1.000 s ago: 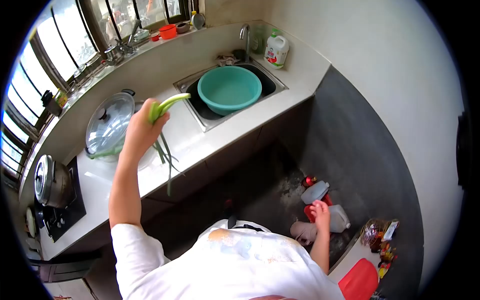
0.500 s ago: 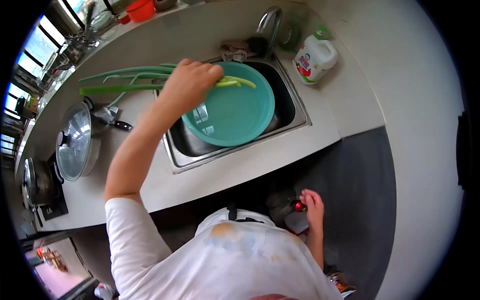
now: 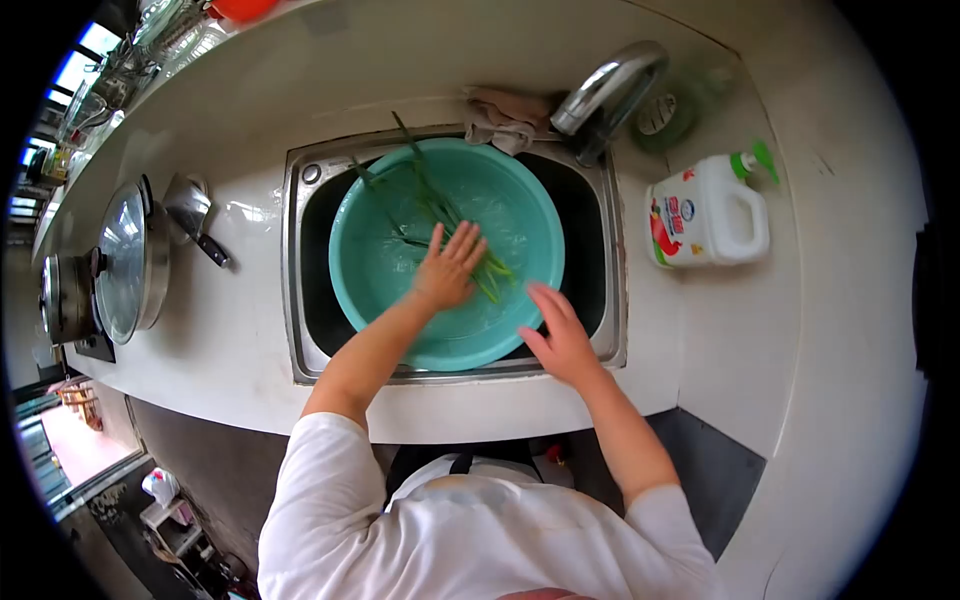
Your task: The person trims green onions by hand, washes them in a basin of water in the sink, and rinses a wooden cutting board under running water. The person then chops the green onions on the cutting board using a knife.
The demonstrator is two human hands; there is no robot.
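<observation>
A teal basin point(image 3: 350, 230) with water stands in the metal sink point(image 3: 296, 330). Green onions point(image 3: 432, 195) lie in it, their dark leaf ends reaching past the basin's far rim. My left hand point(image 3: 449, 268) is over the basin with its fingers spread, on or just above the pale ends of the onions; whether it touches them cannot be told. At the basin's right rim is my right hand point(image 3: 560, 335), thumb and fingers apart, holding nothing.
A curved faucet point(image 3: 615, 85) rises behind the sink, beside a crumpled cloth point(image 3: 502, 115). To the right lies or stands a white detergent jug point(image 3: 710, 215). On the left are a cleaver point(image 3: 196, 215), a lidded pan point(image 3: 135, 260) and a pot point(image 3: 66, 298).
The onions have gone from my left hand's grip into the basin, and that hand has opened. My right hand has come up from beside my body to the basin's rim. The view has moved closer to the sink.
</observation>
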